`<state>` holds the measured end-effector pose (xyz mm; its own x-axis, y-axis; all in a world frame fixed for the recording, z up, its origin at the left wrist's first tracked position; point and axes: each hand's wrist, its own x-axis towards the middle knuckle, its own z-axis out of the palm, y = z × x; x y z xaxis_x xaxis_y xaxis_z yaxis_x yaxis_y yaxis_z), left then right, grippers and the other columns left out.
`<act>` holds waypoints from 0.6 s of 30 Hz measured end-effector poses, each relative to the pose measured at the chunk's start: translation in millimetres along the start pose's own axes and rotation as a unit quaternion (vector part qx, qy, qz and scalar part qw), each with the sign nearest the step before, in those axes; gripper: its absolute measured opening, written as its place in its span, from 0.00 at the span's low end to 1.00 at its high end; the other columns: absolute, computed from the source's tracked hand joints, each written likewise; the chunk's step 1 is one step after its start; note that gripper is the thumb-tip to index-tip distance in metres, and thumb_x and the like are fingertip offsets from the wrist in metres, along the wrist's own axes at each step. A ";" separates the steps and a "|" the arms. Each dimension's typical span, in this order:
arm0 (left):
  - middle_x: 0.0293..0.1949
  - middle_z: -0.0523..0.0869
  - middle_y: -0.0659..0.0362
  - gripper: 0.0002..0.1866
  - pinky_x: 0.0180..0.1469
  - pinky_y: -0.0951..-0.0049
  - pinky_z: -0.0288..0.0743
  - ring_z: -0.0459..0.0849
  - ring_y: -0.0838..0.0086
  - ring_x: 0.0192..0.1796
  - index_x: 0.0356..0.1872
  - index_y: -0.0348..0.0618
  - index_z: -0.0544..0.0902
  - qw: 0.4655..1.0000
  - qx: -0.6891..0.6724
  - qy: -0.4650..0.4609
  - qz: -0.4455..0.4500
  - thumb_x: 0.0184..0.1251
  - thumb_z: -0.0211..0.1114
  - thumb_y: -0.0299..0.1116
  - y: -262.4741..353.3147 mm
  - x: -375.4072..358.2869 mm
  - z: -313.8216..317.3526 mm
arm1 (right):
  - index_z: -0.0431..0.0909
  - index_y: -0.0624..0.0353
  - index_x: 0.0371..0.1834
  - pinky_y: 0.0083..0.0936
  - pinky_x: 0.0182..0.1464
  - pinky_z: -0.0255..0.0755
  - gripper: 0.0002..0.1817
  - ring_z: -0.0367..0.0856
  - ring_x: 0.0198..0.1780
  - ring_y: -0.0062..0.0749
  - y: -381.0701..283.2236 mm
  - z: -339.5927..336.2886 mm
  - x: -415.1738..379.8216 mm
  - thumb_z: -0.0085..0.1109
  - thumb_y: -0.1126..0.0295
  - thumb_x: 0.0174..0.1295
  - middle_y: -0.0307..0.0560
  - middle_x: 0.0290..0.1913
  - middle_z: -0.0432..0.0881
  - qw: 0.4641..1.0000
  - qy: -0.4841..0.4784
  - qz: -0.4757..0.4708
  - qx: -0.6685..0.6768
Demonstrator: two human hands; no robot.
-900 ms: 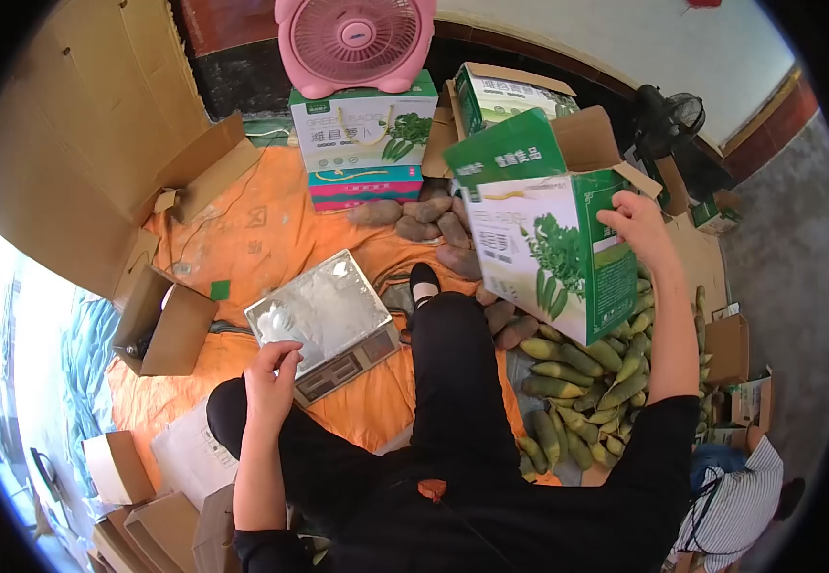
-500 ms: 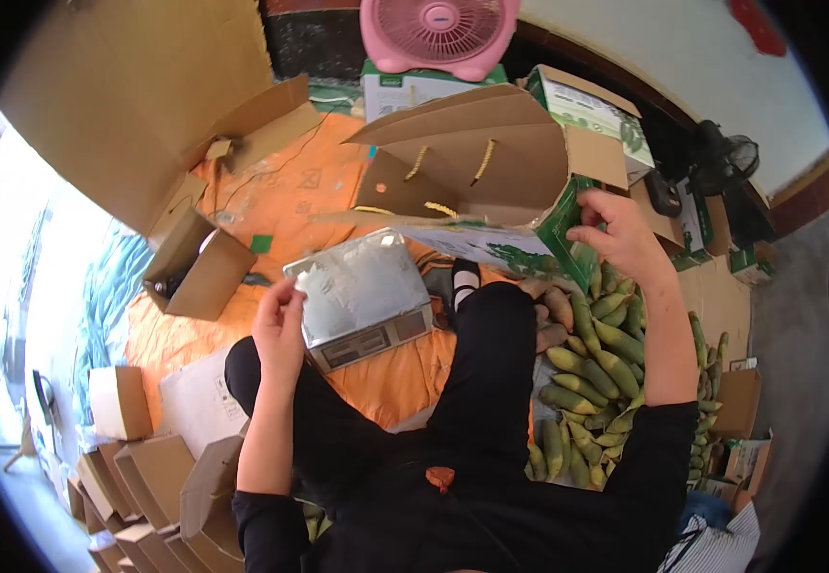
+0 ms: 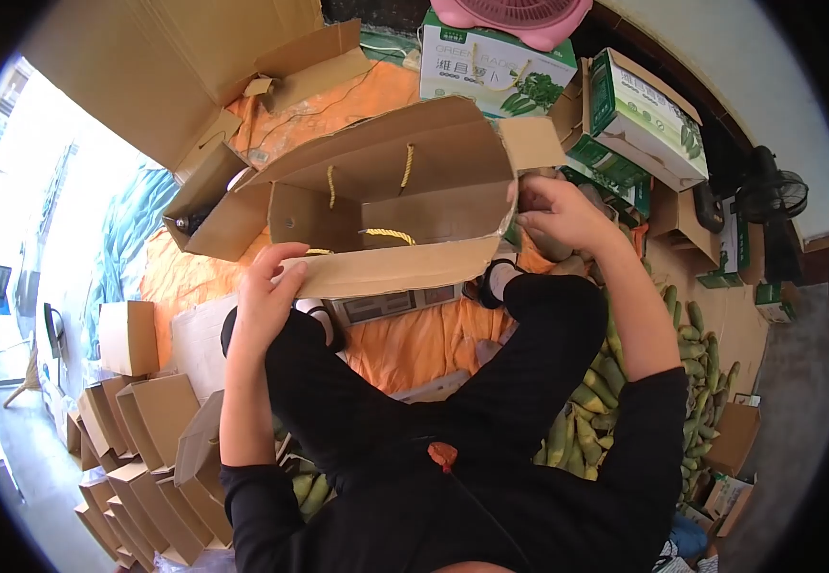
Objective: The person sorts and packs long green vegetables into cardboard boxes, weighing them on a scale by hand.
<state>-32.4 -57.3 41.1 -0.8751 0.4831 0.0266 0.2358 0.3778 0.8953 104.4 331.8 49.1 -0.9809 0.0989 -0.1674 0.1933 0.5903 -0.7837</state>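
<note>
An open cardboard box (image 3: 338, 277) with yellow rope handles inside lies before me, its opening facing me. My left hand (image 3: 269, 296) pinches the near flap at its left end. My right hand (image 3: 563, 215) is closed at the box's right edge, its fingertips partly hidden by the cardboard. The box hangs over or rests on a low silver-grey case with a panelled front (image 3: 395, 304); contact between them cannot be made out. Inside the box I see the rope handles (image 3: 391, 235) and bare brown walls.
Green radishes (image 3: 591, 406) are heaped right of my legs. Folded cartons (image 3: 161, 411) stand at the lower left. Printed green-and-white boxes (image 3: 500, 76) and a pink fan (image 3: 520, 14) are at the back. A small black fan (image 3: 773, 196) stands at right. An orange sheet (image 3: 405, 349) covers the floor.
The box has moved left and toward me, over the silver-grey case. My left hand has gone from that case's top to the box's near flap. My right hand stays at the box's right side.
</note>
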 end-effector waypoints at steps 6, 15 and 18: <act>0.48 0.80 0.50 0.16 0.50 0.67 0.73 0.79 0.58 0.48 0.47 0.38 0.79 0.965 0.171 -0.196 0.040 0.57 0.63 0.31 6.5 10.9 14.9 | 0.71 0.55 0.56 0.26 0.44 0.73 0.24 0.77 0.43 0.26 53.9 26.7 40.1 0.60 0.76 0.54 0.44 0.45 0.78 0.975 -0.139 0.134 0.111; 0.48 0.79 0.49 0.17 0.53 0.63 0.72 0.79 0.54 0.49 0.47 0.39 0.80 0.946 0.230 -0.228 -0.009 0.56 0.64 0.34 -4.1 40.9 17.2 | 0.58 0.50 0.67 0.39 0.47 0.76 0.37 0.76 0.52 0.36 81.5 31.9 38.8 0.48 0.86 0.51 0.48 0.55 0.72 0.914 -0.103 0.286 0.268; 0.48 0.80 0.49 0.19 0.54 0.63 0.71 0.79 0.55 0.51 0.48 0.40 0.81 0.929 0.294 -0.222 -0.008 0.56 0.64 0.38 -27.8 53.0 15.1 | 0.55 0.52 0.68 0.41 0.45 0.77 0.38 0.77 0.51 0.38 88.9 30.4 35.3 0.48 0.86 0.51 0.49 0.56 0.71 0.898 -0.116 0.304 0.297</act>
<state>-79.0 -30.3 10.9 -0.6500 0.7034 -0.2877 0.5298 0.6908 0.4920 87.6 363.4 -44.7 -0.6725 0.0481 -0.7385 0.7365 -0.0546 -0.6742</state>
